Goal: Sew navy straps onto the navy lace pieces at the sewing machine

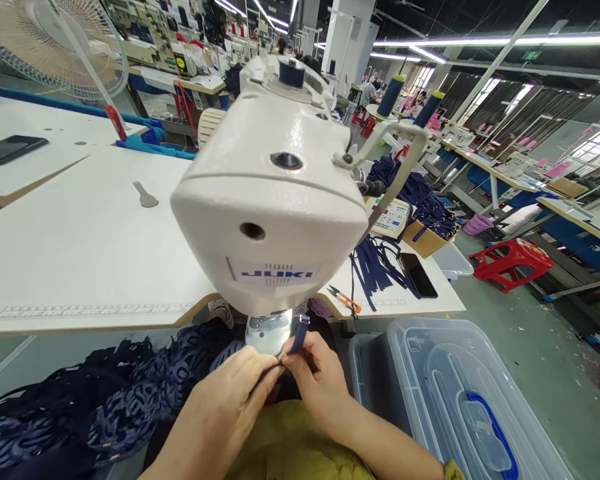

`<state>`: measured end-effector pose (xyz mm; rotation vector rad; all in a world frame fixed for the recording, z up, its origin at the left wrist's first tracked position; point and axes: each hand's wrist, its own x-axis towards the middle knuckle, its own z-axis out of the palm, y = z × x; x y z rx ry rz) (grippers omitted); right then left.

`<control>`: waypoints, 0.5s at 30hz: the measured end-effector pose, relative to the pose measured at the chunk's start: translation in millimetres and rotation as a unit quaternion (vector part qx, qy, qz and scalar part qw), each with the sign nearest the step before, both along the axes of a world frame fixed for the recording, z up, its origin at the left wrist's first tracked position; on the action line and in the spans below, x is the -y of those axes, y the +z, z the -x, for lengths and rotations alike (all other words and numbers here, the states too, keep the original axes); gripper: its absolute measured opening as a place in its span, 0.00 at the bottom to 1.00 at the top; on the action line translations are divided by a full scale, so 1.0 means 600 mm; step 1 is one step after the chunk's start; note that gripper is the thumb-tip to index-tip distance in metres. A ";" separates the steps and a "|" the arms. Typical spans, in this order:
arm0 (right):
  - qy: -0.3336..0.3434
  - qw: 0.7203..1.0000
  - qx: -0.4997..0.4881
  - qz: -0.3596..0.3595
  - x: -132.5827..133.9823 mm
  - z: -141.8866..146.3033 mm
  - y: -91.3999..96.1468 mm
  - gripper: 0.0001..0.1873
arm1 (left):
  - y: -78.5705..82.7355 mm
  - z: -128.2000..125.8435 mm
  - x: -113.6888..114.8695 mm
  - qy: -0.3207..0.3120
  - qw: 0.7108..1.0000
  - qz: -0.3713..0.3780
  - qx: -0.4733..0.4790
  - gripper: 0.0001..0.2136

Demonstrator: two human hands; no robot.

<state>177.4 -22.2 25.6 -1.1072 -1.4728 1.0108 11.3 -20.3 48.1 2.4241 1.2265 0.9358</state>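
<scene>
A white sewing machine (270, 200) marked JUKI stands in front of me. Just below its head, by the metal plate (269, 333), my two hands meet. My right hand (320, 380) is closed, pinching a narrow navy strap (297, 341) between thumb and fingers. A small shiny slider (304, 320) sits on the strap's upper end. My left hand (230, 393) is closed in a pinch beside it, its fingertips on dark navy fabric mostly hidden by the fingers. Patterned navy fabric (130, 413) is heaped at the left, below the table.
Orange-handled thread snips (347, 301), cut navy straps (375, 267) and a phone (419, 275) lie on the table at right. A lidded clear plastic box (460, 373) stands beside my right arm. A metal piece (145, 195) lies on the white tabletop (80, 247) at left.
</scene>
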 end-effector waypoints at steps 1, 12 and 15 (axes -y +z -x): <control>-0.005 1.000 0.018 0.002 -0.007 0.003 0.005 0.03 | 0.003 0.002 -0.008 0.011 1.000 -0.009 -0.006 0.08; -0.020 0.996 -0.017 0.086 -0.054 0.014 0.013 0.12 | -0.056 0.010 -0.014 0.007 0.963 -0.268 -0.015 0.14; 0.025 0.989 -0.085 0.119 -0.064 0.014 0.010 0.13 | -0.075 0.008 -0.005 0.031 0.962 -0.270 -0.006 0.15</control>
